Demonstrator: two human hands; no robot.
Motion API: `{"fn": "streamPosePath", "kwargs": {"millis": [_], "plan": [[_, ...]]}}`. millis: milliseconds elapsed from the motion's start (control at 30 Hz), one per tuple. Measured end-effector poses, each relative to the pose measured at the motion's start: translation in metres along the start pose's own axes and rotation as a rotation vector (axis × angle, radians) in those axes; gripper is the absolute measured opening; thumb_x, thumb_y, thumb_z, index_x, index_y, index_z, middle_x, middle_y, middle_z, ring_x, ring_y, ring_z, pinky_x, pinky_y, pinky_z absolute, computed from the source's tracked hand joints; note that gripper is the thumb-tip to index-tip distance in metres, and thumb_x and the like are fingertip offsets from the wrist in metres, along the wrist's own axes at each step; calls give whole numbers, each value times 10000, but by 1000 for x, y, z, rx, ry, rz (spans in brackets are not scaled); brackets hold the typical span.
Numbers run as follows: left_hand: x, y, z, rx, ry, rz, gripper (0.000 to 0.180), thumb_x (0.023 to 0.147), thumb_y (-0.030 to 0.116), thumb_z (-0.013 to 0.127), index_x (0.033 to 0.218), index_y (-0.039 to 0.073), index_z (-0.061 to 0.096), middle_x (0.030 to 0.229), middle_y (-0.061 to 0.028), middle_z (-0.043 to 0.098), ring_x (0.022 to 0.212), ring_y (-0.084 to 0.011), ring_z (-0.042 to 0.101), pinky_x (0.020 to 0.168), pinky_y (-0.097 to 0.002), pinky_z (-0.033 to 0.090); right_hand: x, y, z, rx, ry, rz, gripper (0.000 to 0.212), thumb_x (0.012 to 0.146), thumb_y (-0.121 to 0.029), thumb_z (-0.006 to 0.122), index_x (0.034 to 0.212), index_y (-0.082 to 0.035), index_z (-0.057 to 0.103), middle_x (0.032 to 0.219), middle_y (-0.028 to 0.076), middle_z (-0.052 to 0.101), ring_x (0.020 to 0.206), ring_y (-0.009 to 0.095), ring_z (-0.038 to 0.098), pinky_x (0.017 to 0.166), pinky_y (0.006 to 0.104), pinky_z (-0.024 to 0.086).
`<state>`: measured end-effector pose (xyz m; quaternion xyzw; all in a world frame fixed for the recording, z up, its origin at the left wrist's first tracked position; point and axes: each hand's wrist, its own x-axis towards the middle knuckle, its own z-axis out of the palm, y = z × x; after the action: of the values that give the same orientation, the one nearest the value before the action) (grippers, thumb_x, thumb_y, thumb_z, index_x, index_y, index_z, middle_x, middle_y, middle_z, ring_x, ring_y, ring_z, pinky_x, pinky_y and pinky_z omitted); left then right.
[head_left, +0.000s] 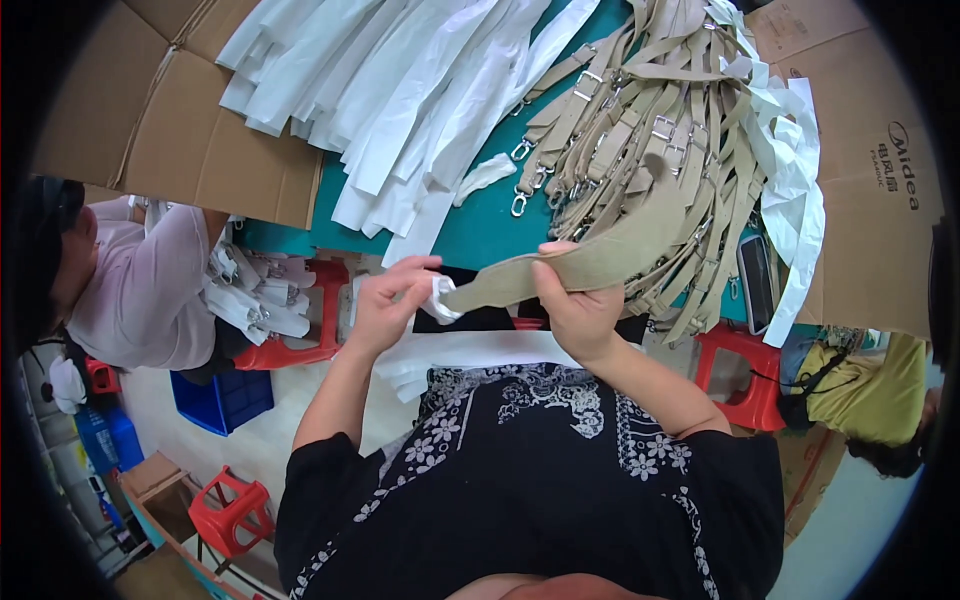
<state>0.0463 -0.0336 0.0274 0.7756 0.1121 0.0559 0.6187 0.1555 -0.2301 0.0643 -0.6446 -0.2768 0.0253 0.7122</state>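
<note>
My right hand grips a wide khaki strap pad near its middle, holding it above the near edge of the green table. At the pad's narrow left end my left hand pinches a piece of white paper wrap. Just beyond my right hand lies a heap of khaki webbing straps with metal clips. A pile of white paper sleeves covers the table's far left.
Flattened cardboard lies at the left and a cardboard box at the right. A dark phone rests by the straps. Persons sit at the left and lower right. Red stools and a blue crate stand on the floor.
</note>
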Motion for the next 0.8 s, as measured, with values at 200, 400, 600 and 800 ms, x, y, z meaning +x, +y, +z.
{"fn": "streamPosePath", "kwargs": {"millis": [200,400,600,800], "plan": [[18,-22,2,-13,50,-47,178,840,112,551,904,-15,659,1010,-143,631,925,-170,581,813,-272,438,12,12,6,-81,-87,191,127,756,-46,643,870,-1,612,779,76,623,698,150,594,640,267,460],[2,-17,32,-118,77,-53,172,847,82,525,868,-25,659,958,-127,643,887,-155,584,782,-269,448,7,3,4,-171,-175,-191,171,761,-19,629,913,6,557,809,57,565,706,118,549,620,233,437],[16,-21,27,-169,79,-63,184,854,135,553,892,-16,653,958,-120,641,900,-147,579,788,-266,448,21,-29,-2,-231,-75,-330,170,743,-3,625,898,-2,556,808,74,565,696,150,567,621,253,452],[18,-22,32,-177,93,-42,184,856,149,561,893,-4,656,958,-114,643,877,-145,582,783,-260,448,19,-2,4,-373,-200,-351,199,716,-9,644,899,2,567,738,72,568,655,186,570,601,279,453]]}}
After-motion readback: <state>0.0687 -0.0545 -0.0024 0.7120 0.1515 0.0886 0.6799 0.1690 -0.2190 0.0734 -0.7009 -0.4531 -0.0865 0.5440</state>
